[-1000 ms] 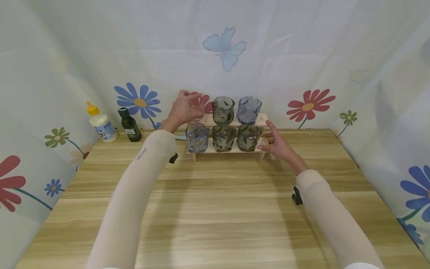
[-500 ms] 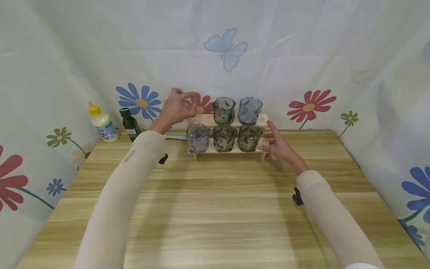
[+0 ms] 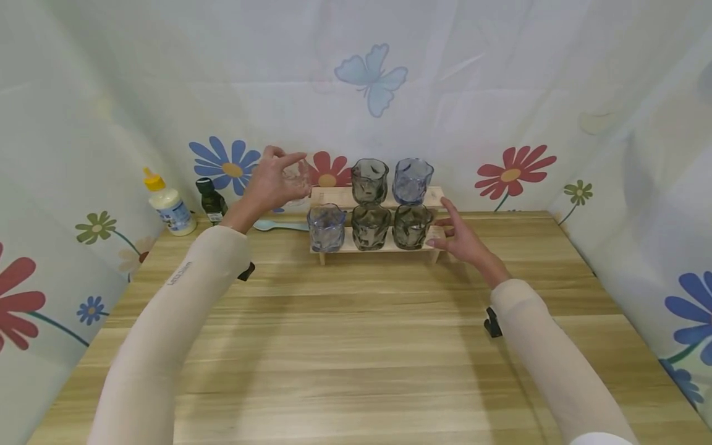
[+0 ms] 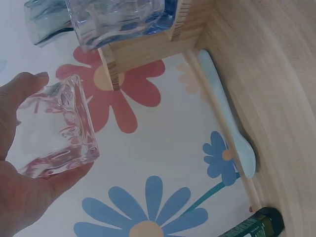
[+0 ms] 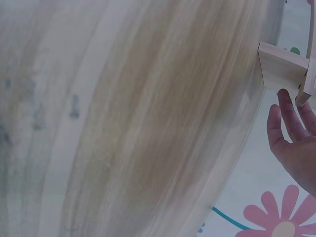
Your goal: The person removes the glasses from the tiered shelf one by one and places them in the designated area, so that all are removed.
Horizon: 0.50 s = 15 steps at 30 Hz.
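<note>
My left hand (image 3: 268,185) holds a clear, faintly pink drinking glass (image 4: 57,128), with thumb and fingers on opposite sides of it. The glass hangs in the air just left of a two-tier wooden rack (image 3: 334,197). On the upper shelf stand a grey glass (image 3: 369,182) and a blue glass (image 3: 412,181). Another blue glass (image 3: 326,228) and two dark grey-green glasses (image 3: 371,227) line the lower shelf. At the rack's right end, my right hand (image 3: 464,241) rests its spread fingers against the shelf ends. The right wrist view shows those fingers fairly straight beside the wood.
A pale blue spoon (image 3: 280,226) lies left of the rack, its right end behind the lower shelf. Farther left are a dark green bottle (image 3: 212,201) and a white bottle (image 3: 173,210) with a yellow nozzle. A flower-printed curtain (image 3: 222,80) stands behind the wooden table (image 3: 356,346).
My left hand has carried the clear glass leftward, from over the upper shelf's left end to beyond the rack. More of the spoon shows. The right hand stays put.
</note>
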Motion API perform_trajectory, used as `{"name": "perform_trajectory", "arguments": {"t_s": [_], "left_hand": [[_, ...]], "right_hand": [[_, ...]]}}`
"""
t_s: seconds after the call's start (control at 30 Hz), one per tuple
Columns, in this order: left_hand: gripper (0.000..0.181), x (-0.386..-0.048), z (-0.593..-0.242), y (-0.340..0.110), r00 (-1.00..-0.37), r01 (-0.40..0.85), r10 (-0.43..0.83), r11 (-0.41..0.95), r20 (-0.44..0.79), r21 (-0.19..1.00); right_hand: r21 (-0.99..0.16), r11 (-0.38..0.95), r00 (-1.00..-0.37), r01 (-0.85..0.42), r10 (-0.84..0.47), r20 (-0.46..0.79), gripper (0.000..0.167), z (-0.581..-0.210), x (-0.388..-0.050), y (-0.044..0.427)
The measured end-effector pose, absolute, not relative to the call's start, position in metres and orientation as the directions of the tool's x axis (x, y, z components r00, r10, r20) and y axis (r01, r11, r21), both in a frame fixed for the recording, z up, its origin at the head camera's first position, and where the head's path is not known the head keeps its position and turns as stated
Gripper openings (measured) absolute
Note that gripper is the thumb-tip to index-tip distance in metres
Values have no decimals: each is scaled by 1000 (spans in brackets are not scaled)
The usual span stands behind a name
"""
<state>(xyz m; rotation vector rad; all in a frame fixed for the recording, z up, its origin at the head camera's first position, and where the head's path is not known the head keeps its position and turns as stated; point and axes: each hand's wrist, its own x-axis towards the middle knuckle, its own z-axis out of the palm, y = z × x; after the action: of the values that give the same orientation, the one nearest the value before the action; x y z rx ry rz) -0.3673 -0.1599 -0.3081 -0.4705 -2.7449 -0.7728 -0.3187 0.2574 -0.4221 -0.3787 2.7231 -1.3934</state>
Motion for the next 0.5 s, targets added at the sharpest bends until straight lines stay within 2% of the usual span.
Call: {"name": "perform_trajectory", "arguments": {"t_s": [0.23, 0.5], "left_hand": [[64, -360, -317, -173, -919, 368, 238, 808, 316, 461], [76, -348, -323, -193, -927, 339, 218, 835, 304, 433]], "right_hand": [[-798, 570, -967, -196, -246, 62, 101, -422, -318, 257], [-799, 570, -968, -189, -244, 55, 102, -425, -320, 259]]}}
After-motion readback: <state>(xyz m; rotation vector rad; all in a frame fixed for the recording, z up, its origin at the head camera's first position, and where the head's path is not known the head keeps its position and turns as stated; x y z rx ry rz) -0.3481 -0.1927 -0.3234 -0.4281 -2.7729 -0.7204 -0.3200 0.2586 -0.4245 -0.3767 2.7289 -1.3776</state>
